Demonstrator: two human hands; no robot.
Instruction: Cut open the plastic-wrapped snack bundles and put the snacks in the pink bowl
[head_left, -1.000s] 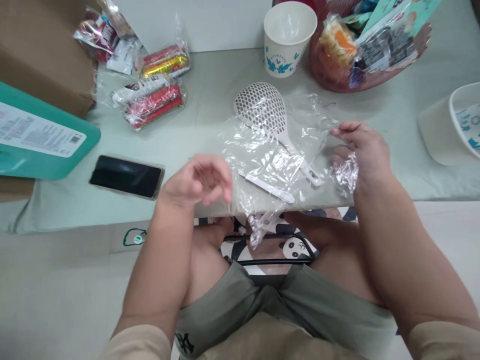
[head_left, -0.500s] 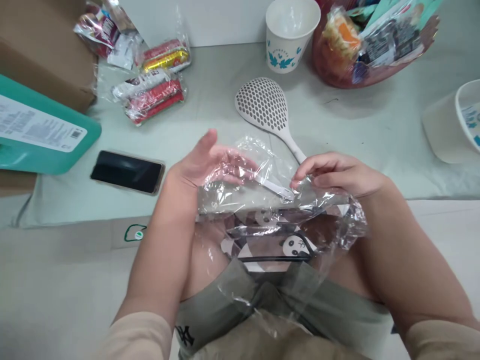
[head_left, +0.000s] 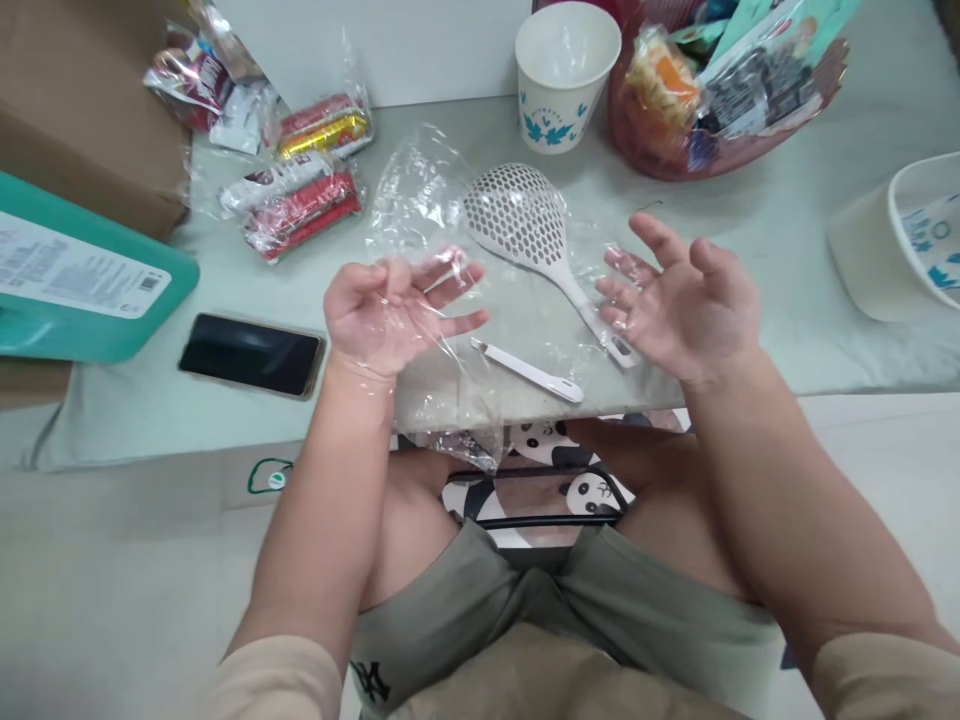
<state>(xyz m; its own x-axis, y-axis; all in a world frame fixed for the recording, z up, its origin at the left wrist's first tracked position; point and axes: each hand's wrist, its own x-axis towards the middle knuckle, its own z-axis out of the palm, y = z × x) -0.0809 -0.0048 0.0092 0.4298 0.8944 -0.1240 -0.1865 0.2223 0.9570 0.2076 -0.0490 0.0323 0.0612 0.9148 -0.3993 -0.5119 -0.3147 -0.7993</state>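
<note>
A clear plastic bag (head_left: 416, 190), crumpled and see-through, spreads over the table between my hands and hangs past the front edge. My left hand (head_left: 386, 320) is palm up with its fingers apart, the film lying against its fingers and wrist. My right hand (head_left: 690, 305) is also palm up, fingers spread, with film at its fingertips. Between them rests a pale skimmer ladle (head_left: 517, 215) with a perforated bowl, its handle end near my right hand; film lies around it. Closer to the edge is a slim white cutter knife (head_left: 529, 372).
A phone (head_left: 251, 352) lies left of my left hand, beside a green jug (head_left: 90, 275). Wrapped snacks (head_left: 300, 210) are at the back left. A paper cup (head_left: 562, 80) and a red bowl of packets (head_left: 720, 160) stand behind, another white cup (head_left: 870, 240) far right.
Both hands have moved apart and up, turning palm up with fingers spread. The plastic has shifted from over my lap to the table, spreading around the skimmer and uncovering the cutter knife.
</note>
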